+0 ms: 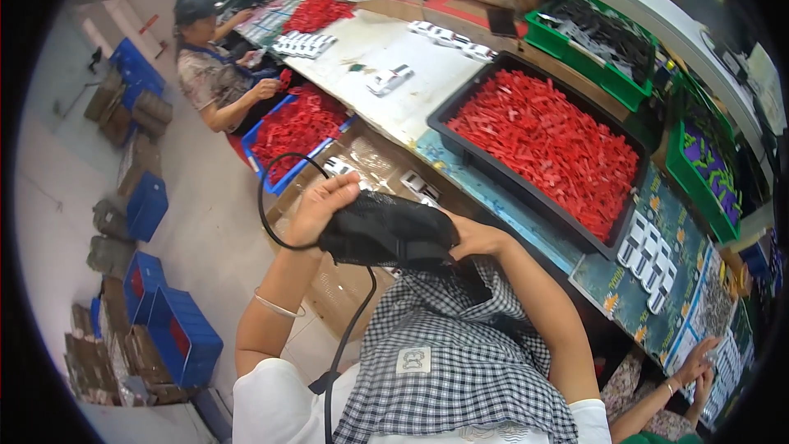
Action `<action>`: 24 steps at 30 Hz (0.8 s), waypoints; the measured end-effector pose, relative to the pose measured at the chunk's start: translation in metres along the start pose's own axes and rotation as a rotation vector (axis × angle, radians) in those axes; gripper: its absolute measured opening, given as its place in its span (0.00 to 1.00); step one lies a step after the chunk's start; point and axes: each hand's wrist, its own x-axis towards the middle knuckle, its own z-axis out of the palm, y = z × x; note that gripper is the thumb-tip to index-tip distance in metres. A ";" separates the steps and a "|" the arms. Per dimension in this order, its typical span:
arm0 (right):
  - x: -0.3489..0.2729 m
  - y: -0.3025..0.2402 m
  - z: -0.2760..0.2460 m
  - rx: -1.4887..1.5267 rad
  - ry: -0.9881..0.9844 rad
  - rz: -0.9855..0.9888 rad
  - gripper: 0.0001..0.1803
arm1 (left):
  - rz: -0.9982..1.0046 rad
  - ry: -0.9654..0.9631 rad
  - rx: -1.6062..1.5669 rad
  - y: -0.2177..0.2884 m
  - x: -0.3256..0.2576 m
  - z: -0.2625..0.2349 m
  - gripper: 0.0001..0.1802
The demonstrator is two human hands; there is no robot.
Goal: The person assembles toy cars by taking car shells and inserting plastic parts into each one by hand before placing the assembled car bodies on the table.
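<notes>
A black face mask [386, 233] with thin black ear loops is held up in front of me, above my checked apron [448, 353]. My left hand [322, 207] grips the mask's left end, and one loop arcs out to the left of it. My right hand [474, 238] holds the mask's right end. A black cord hangs down from the mask toward my chest. The workbench [386, 99] lies beyond my hands.
A large black tray [526, 185] full of small red plastic parts sits on the bench at right. White parts [649, 259] lie in rows beside it. A seated person [215, 74] works at far left by a blue crate [271, 173] of red parts. Another person's hands [694, 370] show lower right. Blue crates [185, 337] stand on the floor.
</notes>
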 end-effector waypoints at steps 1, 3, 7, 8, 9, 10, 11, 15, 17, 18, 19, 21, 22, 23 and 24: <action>0.020 -0.015 0.004 -0.089 -0.006 -0.064 0.56 | 0.007 0.067 -0.062 0.014 -0.005 -0.003 0.11; 0.045 -0.040 0.019 -0.036 0.038 -0.066 0.50 | 0.052 0.203 -0.166 0.042 -0.015 -0.014 0.12; 0.104 -0.076 0.049 0.210 -0.013 -0.152 0.41 | 0.136 0.202 -0.392 0.105 -0.039 -0.084 0.15; 0.116 -0.086 0.061 0.319 -0.037 -0.159 0.41 | 0.179 0.192 -0.467 0.115 -0.048 -0.113 0.15; 0.126 -0.095 0.067 0.294 -0.012 -0.224 0.40 | 0.300 0.071 -0.413 0.124 -0.050 -0.108 0.16; 0.134 -0.103 0.067 0.290 -0.017 -0.206 0.39 | 0.420 -0.050 -0.355 0.133 -0.055 -0.101 0.17; 0.143 -0.112 0.070 0.289 -0.030 -0.190 0.39 | 0.484 0.101 -0.349 0.143 -0.064 -0.104 0.19; 0.159 -0.139 0.089 0.352 -0.080 -0.183 0.35 | 0.493 0.003 -0.382 0.173 -0.099 -0.114 0.20; 0.161 -0.146 0.095 0.368 -0.082 -0.185 0.36 | 0.534 0.051 -0.311 0.180 -0.112 -0.117 0.19; 0.162 -0.148 0.095 0.338 -0.089 -0.166 0.37 | 0.565 0.097 -0.244 0.181 -0.116 -0.116 0.19; 0.162 -0.149 0.094 0.307 -0.095 -0.147 0.37 | 0.569 0.108 -0.261 0.181 -0.117 -0.116 0.18; 0.156 -0.150 0.092 0.312 -0.077 -0.156 0.37 | 0.570 0.138 -0.340 0.176 -0.113 -0.092 0.18; 0.153 -0.149 0.092 0.314 -0.061 -0.134 0.37 | 0.577 0.176 -0.415 0.174 -0.113 -0.083 0.18; 0.149 -0.149 0.092 0.312 -0.043 -0.113 0.38 | 0.590 0.132 -0.477 0.170 -0.109 -0.093 0.18; 0.146 -0.148 0.093 0.311 -0.042 -0.117 0.38 | 0.591 0.130 -0.474 0.167 -0.109 -0.099 0.18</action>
